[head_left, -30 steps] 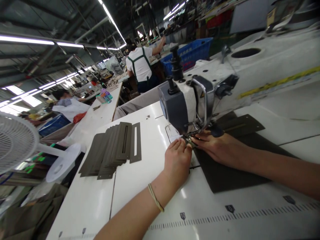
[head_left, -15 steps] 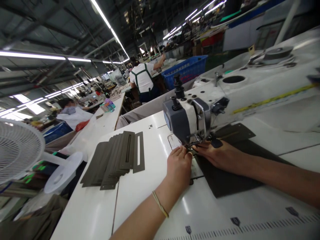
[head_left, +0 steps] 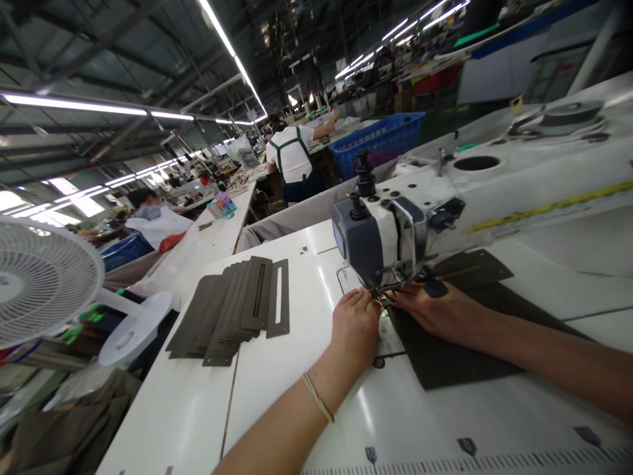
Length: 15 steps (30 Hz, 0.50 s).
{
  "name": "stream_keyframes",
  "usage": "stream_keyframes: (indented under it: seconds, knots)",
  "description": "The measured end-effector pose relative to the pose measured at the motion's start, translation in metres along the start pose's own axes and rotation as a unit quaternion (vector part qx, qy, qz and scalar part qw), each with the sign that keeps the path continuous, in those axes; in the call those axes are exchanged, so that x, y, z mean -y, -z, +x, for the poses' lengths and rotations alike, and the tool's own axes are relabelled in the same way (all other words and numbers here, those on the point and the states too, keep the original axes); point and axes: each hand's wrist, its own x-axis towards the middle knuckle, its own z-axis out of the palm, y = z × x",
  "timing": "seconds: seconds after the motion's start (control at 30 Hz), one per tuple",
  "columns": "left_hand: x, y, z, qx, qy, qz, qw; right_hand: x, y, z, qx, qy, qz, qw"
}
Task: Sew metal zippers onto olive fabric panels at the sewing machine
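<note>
A dark olive sheet panel [head_left: 459,356] lies on the white sewing table under the head of a sewing machine [head_left: 380,231]. My left hand [head_left: 356,330] is closed, its fingers bunched beside the presser foot. Whatever its fingertips pinch is hidden. Resting flat on the panel is my right hand [head_left: 440,313], fingers stretched toward the needle area and partly covered by the machine head. Another olive piece [head_left: 475,269] with a slit shows behind that hand, under the machine arm.
To the left, a fanned stack of slotted olive pieces [head_left: 222,310] lies on the table [head_left: 281,402]. A white fan [head_left: 49,284] stands beyond the table's left edge. A printed ruler [head_left: 415,465] runs along the front. Farther off are a blue crate [head_left: 378,138] and a co-worker [head_left: 294,158].
The view has turned slightly, so the fan, stack and machine sit farther right in the picture. Both hands stay at the needle area with almost no visible movement.
</note>
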Motion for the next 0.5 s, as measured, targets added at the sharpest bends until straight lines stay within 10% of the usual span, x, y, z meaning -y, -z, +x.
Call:
stream_keyframes:
  seconds: [0.5]
  knots:
    - [-0.0043, 0.0052, -0.0042, -0.021, -0.002, -0.033, 0.999, 0.005, -0.0097, -0.0106, -0.081, -0.017, -0.009, 0.997]
